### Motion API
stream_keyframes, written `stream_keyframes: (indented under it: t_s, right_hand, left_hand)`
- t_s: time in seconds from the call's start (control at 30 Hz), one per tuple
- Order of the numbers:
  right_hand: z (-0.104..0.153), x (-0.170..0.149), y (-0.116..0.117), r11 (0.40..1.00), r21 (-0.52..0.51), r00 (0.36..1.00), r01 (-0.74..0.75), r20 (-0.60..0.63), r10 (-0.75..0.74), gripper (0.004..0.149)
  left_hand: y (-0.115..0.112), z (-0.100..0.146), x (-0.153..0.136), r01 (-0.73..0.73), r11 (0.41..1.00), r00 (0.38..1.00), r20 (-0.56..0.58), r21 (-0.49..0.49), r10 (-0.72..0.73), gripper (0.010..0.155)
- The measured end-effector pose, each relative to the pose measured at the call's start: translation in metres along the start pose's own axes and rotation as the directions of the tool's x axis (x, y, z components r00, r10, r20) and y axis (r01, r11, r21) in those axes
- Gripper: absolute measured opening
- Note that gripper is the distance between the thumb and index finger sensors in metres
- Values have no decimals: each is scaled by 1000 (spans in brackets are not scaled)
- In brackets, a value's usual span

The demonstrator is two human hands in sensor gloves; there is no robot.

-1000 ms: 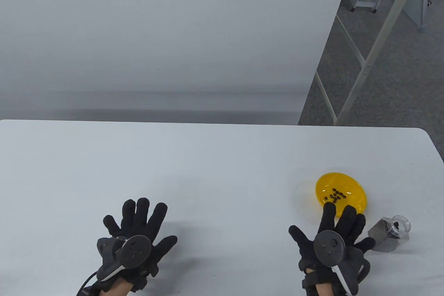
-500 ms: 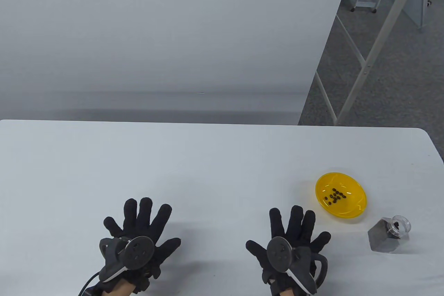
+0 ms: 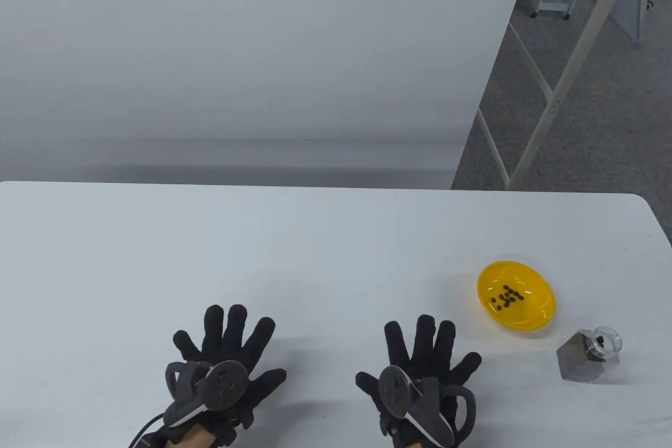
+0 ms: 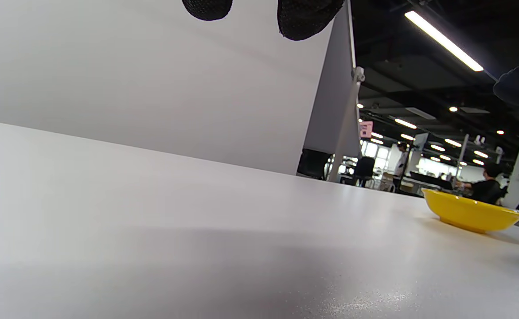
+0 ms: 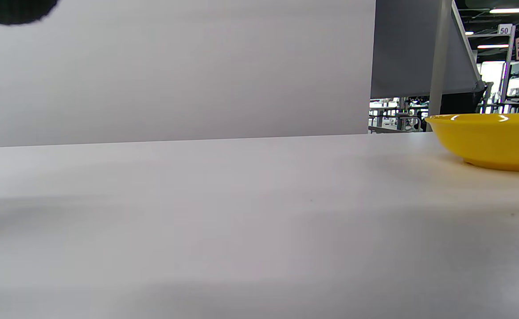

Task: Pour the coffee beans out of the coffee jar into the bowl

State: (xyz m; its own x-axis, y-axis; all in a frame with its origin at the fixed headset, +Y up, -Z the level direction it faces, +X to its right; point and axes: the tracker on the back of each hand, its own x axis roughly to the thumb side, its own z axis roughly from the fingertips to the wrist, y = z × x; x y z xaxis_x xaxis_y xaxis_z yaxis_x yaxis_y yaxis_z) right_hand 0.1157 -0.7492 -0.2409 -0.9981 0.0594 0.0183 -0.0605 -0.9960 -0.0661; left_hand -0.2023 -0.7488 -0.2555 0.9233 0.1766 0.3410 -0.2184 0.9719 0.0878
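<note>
A yellow bowl (image 3: 516, 295) stands at the table's right with several coffee beans (image 3: 507, 297) in it. It also shows in the left wrist view (image 4: 472, 214) and in the right wrist view (image 5: 492, 138). The clear coffee jar (image 3: 590, 352) lies on its side just right of and nearer than the bowl, mouth up-right, a few beans inside. My left hand (image 3: 226, 351) lies flat and spread near the front edge, holding nothing. My right hand (image 3: 425, 353) lies flat and spread left of the bowl, apart from bowl and jar, holding nothing.
The white table (image 3: 294, 248) ends at a rounded right edge (image 3: 659, 227). A grey partition panel (image 3: 252, 49) stands behind it. A metal frame (image 3: 556, 96) and carpet floor lie beyond to the right.
My right hand has drawn back from beside the jar and bowl, moving left toward the front middle. My left hand has shifted slightly right. Bowl and jar have not moved.
</note>
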Motion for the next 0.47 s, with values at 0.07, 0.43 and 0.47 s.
stream_keyframes:
  t_s: [0.07,0.43,0.47]
  right_hand:
    - [-2,-1,1,1000,4,1000,14,-3,-14,96]
    - [-1,-2,6,999,28,999,-38,-18,39,96]
    - [-2,-3,8,999,34,999,-37,-20,37,96]
  left_hand:
    - [-2,-2,-1,19,1000,1000,8,0,-19,95]
    - [-7,-3,-7,26,999,999,-34,-39,-28,96]
    - [-9,-4,-8,48,998,998,-38,-45,-50,95]
